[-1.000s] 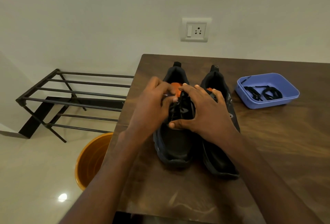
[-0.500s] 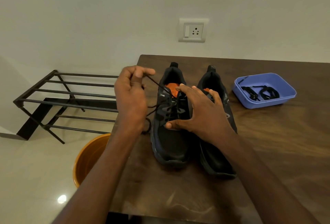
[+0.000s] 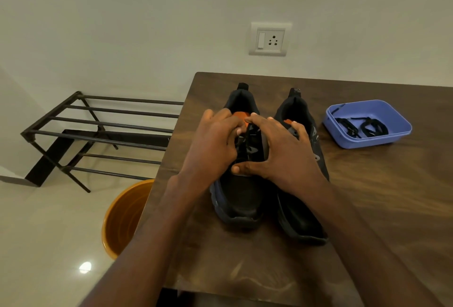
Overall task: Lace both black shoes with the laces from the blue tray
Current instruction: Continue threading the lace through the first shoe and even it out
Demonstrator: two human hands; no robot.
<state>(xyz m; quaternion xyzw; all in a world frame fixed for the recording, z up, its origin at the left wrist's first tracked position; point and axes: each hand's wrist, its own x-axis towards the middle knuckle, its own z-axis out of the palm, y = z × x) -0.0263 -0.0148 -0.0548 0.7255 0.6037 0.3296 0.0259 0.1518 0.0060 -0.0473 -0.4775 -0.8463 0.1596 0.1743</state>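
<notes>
Two black shoes stand side by side on the tabletop (image 3: 367, 208), toes toward the wearer, heels toward 12 o'clock. This orientation presents the eyelet rows directly to both hands.

The left shoe (image 3: 241, 199) is the one in work. The left hand (image 3: 213, 145) sits over its 9 o'clock side with fingers curled in at the eyelets; it appears to pinch the lace (image 3: 248, 140), though the fingertips are partly hidden and the grip cannot be confirmed. The right hand (image 3: 284, 154) lies spread across the tongue area, thumb pressed at the lower eyelets, fingers extended and reaching over onto the right shoe (image 3: 301, 218). Judged purpose: it steadies the shoe while the other hand threads.

The right shoe shows no lace where it is visible.

The blue tray (image 3: 392, 110) rests at 2 o'clock from the shoes, well apart from them. It holds dark lace coiled in two bunches (image 3: 360, 127); whether these form one lace or two cannot be told.

Count: shoes, two; trays, one; laces in work, one.

Judged progress: first shoe partly laced, second not yet begun.
</notes>
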